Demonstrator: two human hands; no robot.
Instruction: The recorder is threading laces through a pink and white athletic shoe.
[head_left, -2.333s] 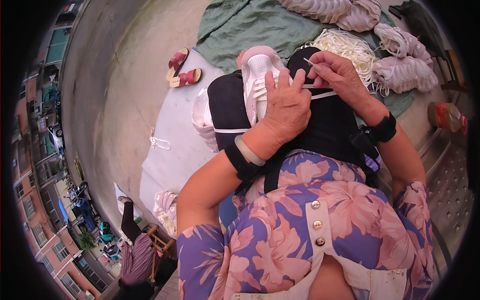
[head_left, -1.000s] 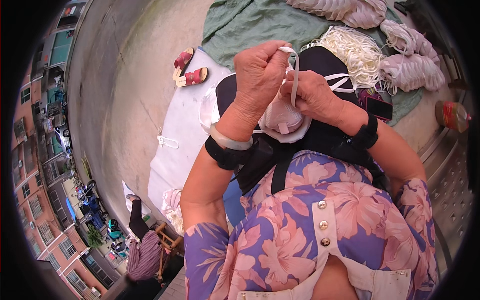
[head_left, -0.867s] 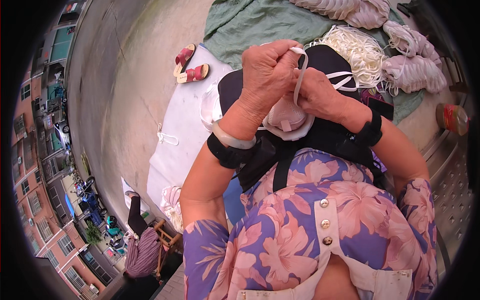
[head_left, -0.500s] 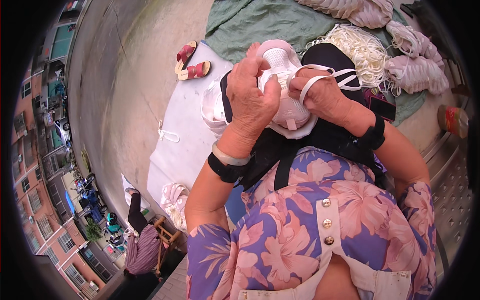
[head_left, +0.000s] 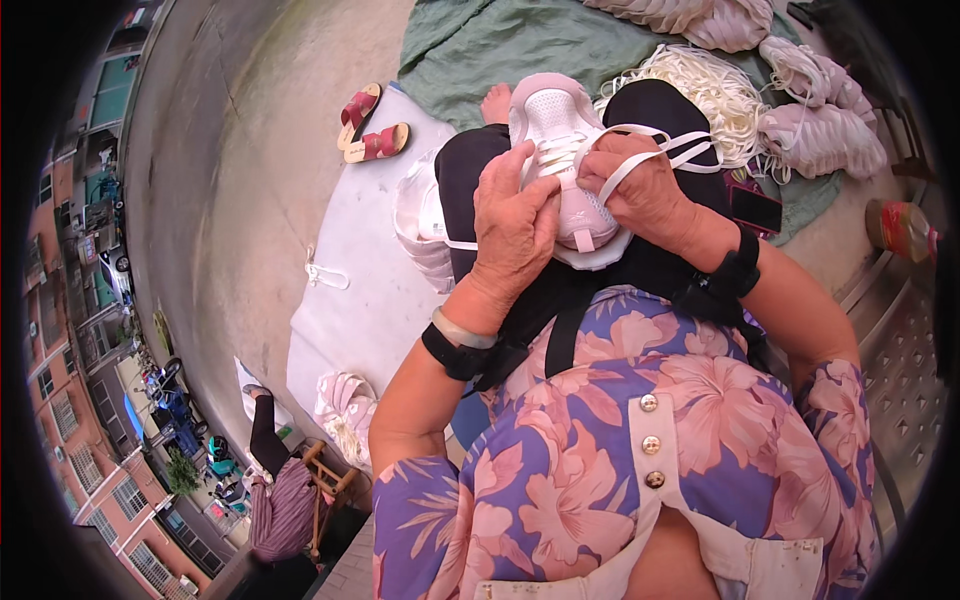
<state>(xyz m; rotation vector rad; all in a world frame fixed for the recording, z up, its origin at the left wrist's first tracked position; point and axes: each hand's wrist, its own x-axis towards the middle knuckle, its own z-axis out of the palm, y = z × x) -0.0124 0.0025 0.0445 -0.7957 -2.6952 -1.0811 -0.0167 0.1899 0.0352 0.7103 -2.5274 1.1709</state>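
Note:
A pale pink and white sneaker (head_left: 556, 130) rests on my lap, toe pointing away from me. My left hand (head_left: 515, 225) grips its left side, fingers over the eyelets and the white lace (head_left: 640, 160). My right hand (head_left: 645, 195) holds the sneaker's right side and pinches a flat white lace that loops out to the right. Both wrists wear black bands. My legs in black trousers lie under the shoe.
A heap of loose white laces (head_left: 705, 85) and several more pale sneakers (head_left: 820, 130) lie on a green cloth (head_left: 520, 45) ahead. Red sandals (head_left: 365, 125) sit on the concrete at left. Another white sneaker (head_left: 415, 215) lies beside my left knee on a white sheet (head_left: 345, 300). A seated person (head_left: 280, 490) is at lower left.
The sneaker, earlier lifted and turned between my hands, now lies top-up on my lap. My left hand has slid down onto the laces and my right hand has drawn a lace out to the right.

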